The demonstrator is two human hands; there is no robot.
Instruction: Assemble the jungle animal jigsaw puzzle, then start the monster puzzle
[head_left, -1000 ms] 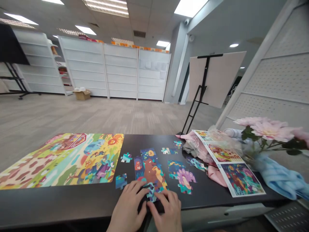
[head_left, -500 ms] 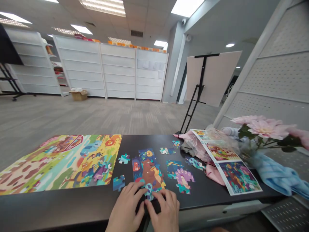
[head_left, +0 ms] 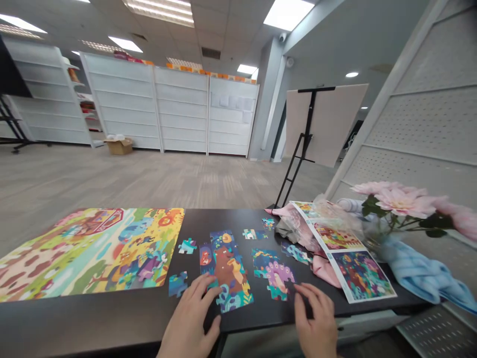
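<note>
My left hand rests on the dark table with its fingertips against the lower left edge of a joined jigsaw section, which shows a brown bear. My right hand hovers low to the right, its fingers near a second joined section with a purple creature. Neither hand holds anything. Loose pieces lie nearby: a teal one, another, and a small strip. A finished, brightly coloured jigsaw lies at the table's left.
A printed picture sheet lies on a pink cloth at the right, beside a glass vase of pink flowers and a blue towel. The table's near edge runs below my hands. An easel board stands beyond.
My right hand has moved off the bear section to the right, towards the purple section. My left hand has shifted slightly left, and the view has drifted slightly.
</note>
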